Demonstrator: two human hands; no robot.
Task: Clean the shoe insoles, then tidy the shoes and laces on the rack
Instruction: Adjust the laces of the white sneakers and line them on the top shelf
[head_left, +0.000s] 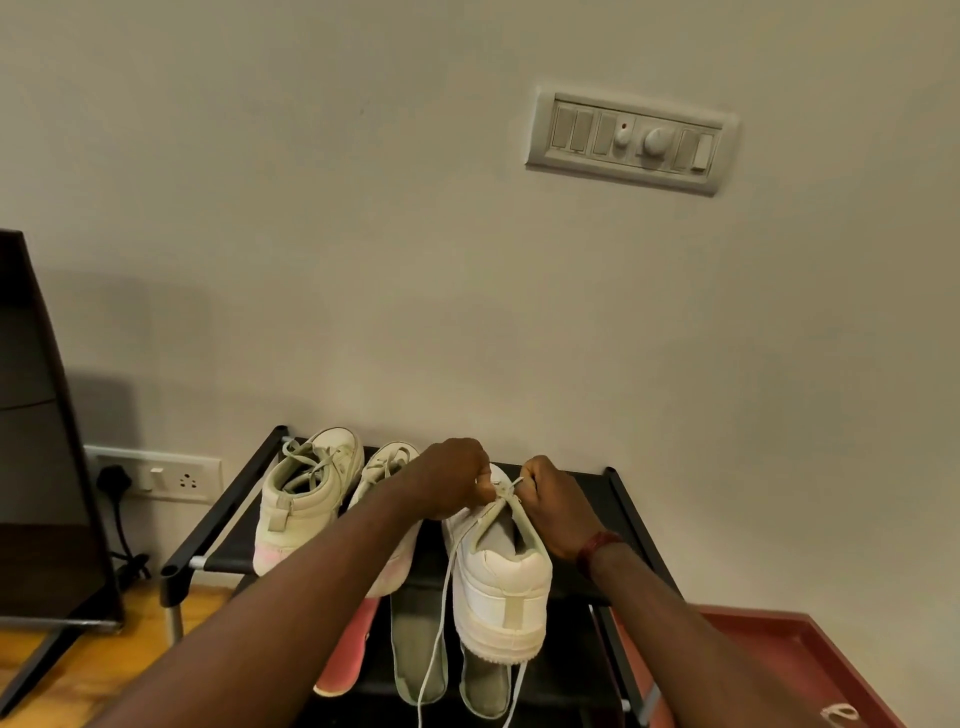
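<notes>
As its thin white laces (435, 629) seem to need tightening, the white leather low sneaker (501, 587) stands on the black metal-and-fabric rack (218, 519). The left hand (457, 480) and right hand (553, 499) each pinch a lace above its tongue. Left of this sneaker stand cream high-top shoes (306, 493), below it lie flat grey-green insoles (418, 654), and behind it is a plain beige wall (363, 260).

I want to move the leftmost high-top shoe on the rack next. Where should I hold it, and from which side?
Likely the heel collar of the high-top shoe, from the front and above: the heel faces you, the opening is up, and the pull tab hangs there. The left hand and right hand must first release the laces they pinch.
</notes>
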